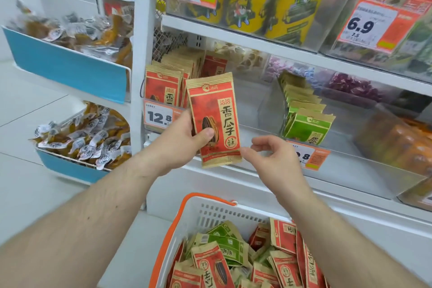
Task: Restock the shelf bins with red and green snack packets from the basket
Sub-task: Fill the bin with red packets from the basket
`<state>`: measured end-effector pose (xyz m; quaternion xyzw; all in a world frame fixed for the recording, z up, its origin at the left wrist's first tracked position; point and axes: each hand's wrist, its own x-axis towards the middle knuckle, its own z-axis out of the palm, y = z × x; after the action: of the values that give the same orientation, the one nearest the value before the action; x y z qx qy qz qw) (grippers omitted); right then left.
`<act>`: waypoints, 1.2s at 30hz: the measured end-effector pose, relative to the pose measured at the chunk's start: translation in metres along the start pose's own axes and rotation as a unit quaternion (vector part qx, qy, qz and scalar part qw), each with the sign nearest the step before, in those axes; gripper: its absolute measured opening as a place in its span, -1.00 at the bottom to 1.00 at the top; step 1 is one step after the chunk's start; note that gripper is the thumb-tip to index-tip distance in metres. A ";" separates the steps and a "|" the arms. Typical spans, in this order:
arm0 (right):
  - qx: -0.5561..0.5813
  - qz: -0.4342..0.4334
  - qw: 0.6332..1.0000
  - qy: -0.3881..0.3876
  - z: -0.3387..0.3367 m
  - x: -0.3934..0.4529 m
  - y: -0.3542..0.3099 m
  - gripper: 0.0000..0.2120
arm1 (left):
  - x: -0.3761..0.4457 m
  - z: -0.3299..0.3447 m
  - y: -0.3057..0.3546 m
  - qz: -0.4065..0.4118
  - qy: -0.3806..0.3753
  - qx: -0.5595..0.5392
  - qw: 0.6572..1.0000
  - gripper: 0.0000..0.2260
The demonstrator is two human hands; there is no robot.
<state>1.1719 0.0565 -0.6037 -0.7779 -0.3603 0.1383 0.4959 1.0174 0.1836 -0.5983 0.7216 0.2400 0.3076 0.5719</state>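
Upright, red packet (214, 119) within left fingers (205, 134).

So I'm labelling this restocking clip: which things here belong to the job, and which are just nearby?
Job: red packet in left hand; right hand; basket; red bin row; green bin row.
Nearby: yellow cans; clear-wrapped snacks; price tags.

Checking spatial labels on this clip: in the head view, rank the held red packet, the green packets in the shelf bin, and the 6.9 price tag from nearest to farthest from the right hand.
1. Held red packet: just left of the right hand, at its fingertips.
2. Green packets: in the bin above and right.
3. 6.9 price tag: upper shelf, far up and right.
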 end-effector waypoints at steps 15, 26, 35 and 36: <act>0.141 -0.166 0.974 0.062 0.024 0.074 -0.047 -0.90 | 0.034 -0.031 -0.006 0.011 0.187 0.133 0.973 -0.76; 0.099 -0.180 0.977 0.048 0.055 0.131 -0.059 -0.88 | 0.051 -0.039 -0.013 0.015 0.286 0.236 0.929 -0.83; 0.057 0.015 0.998 -0.016 0.080 0.213 -0.048 -0.96 | 0.058 -0.028 -0.019 0.024 0.264 0.246 0.932 -0.82; 0.062 0.031 0.997 -0.017 0.083 0.222 -0.047 -0.95 | 0.059 -0.028 -0.020 0.027 0.264 0.249 0.931 -0.82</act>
<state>1.2602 0.2791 -0.5700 -0.7539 -0.3354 0.1887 0.5325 1.0385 0.2479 -0.6034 0.7399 0.4319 0.4324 0.2812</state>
